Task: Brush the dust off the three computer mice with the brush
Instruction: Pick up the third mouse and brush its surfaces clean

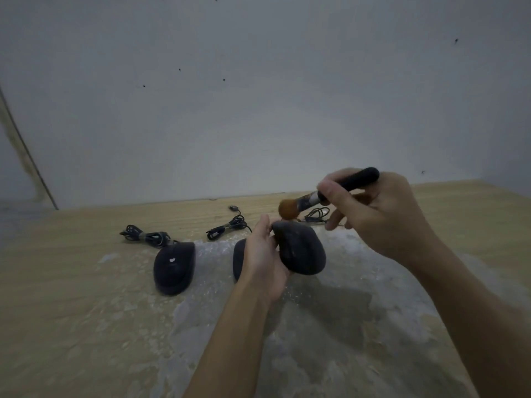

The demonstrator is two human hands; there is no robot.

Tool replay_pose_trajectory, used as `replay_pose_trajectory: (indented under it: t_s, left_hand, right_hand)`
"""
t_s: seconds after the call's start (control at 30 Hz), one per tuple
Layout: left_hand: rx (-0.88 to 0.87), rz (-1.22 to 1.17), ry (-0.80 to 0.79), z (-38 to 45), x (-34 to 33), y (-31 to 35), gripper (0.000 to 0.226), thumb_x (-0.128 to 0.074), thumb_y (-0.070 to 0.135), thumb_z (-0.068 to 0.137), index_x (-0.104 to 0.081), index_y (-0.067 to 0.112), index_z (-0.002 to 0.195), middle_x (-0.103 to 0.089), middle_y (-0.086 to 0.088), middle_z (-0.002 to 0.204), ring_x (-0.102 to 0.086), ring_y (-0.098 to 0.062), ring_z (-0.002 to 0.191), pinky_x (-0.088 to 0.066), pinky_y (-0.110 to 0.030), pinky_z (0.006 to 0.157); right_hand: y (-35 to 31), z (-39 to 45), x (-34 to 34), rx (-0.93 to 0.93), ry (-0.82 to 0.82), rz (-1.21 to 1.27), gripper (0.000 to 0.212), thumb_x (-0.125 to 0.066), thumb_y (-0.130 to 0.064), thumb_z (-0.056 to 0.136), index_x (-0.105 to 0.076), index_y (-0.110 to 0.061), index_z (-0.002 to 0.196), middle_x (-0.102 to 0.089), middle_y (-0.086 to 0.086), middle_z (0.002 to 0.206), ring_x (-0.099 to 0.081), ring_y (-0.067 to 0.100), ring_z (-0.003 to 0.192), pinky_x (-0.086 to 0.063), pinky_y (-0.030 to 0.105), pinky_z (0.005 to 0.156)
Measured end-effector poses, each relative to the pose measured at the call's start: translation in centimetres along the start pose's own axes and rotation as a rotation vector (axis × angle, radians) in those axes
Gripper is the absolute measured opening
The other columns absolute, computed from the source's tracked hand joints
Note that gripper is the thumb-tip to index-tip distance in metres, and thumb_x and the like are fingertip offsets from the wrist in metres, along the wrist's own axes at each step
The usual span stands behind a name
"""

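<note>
My left hand [263, 261] grips a dark dusty mouse [301, 248] and holds it lifted above the table. My right hand [376, 214] holds a brush [330, 193] by its black handle; the brown bristles touch the far end of that mouse. A second dark mouse [173, 268] lies on the table to the left. A third mouse [239, 259] lies just behind my left hand, mostly hidden by it.
A clear plastic sheet [359, 297] covers the wooden table [71, 297] under the mice. Bundled black cables [146, 236] [228, 226] [317, 214] lie behind the mice toward the grey wall [258, 96].
</note>
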State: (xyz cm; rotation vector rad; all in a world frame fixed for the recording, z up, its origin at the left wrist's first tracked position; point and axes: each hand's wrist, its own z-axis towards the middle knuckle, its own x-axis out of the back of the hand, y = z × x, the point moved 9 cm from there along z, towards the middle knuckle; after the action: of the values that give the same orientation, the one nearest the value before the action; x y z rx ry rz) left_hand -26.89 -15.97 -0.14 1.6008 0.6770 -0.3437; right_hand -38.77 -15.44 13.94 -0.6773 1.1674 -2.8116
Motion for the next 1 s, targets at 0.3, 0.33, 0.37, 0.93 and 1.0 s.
replay_pose_trajectory:
  t_s: [0.3, 0.33, 0.37, 0.93, 1.0]
  left_hand:
    - [0.005, 0.047, -0.017, 0.1, 0.1, -0.1, 0.051, -0.024, 0.048, 0.097, -0.056, 0.009, 0.106, -0.061, -0.015, 0.118, -0.053, -0.028, 0.115, -0.034, -0.046, 0.105]
    - [0.010, 0.039, -0.022, 0.2, 0.0, -0.1, 0.050, -0.024, 0.047, 0.097, -0.056, 0.010, 0.103, -0.063, -0.015, 0.116, -0.053, -0.030, 0.116, -0.033, -0.047, 0.106]
    - [0.017, 0.017, -0.029, 0.3, 0.0, -0.2, 0.048, -0.025, 0.046, 0.097, -0.057, 0.009, 0.100, -0.063, -0.014, 0.112, -0.053, -0.030, 0.117, -0.033, -0.049, 0.107]
    - [-0.023, 0.171, -0.189, -0.4, -1.2, 0.3, 0.066, -0.067, -0.006, 0.065, -0.049, 0.007, 0.127, -0.062, -0.010, 0.112, -0.062, -0.024, 0.100, -0.054, -0.037, 0.085]
    - [-0.066, 0.196, -0.145, -0.2, -0.8, 0.5, 0.081, -0.070, -0.010, 0.061, -0.040, 0.007, 0.135, -0.059, -0.015, 0.124, -0.060, -0.029, 0.108, -0.049, -0.045, 0.094]
  right_hand:
    - [0.5, -0.1, -0.9, -0.031, -0.036, 0.024, 0.038, -0.052, -0.041, 0.077, -0.065, -0.006, 0.069, -0.068, 0.001, 0.057, -0.065, 0.018, 0.046, -0.049, 0.020, 0.043]
    - [0.7, -0.1, -1.0, -0.045, -0.043, 0.002, 0.037, -0.053, -0.040, 0.078, -0.066, -0.007, 0.069, -0.068, 0.000, 0.057, -0.066, 0.018, 0.046, -0.048, 0.019, 0.043]
    - [0.7, 0.0, -0.5, -0.032, 0.001, -0.025, 0.033, -0.053, -0.037, 0.081, -0.066, -0.009, 0.071, -0.068, -0.003, 0.060, -0.066, 0.016, 0.046, -0.047, 0.017, 0.042]
    - [2.5, -0.1, 4.8, -0.122, 0.375, 0.157, 0.013, -0.054, -0.028, 0.089, -0.060, -0.022, 0.080, -0.061, -0.003, 0.070, -0.065, 0.015, 0.045, -0.049, 0.019, 0.041]
    - [2.5, -0.2, 4.7, -0.134, 0.371, 0.197, 0.019, -0.051, -0.033, 0.088, -0.059, -0.019, 0.078, -0.061, -0.001, 0.066, -0.064, 0.014, 0.044, -0.049, 0.019, 0.041]
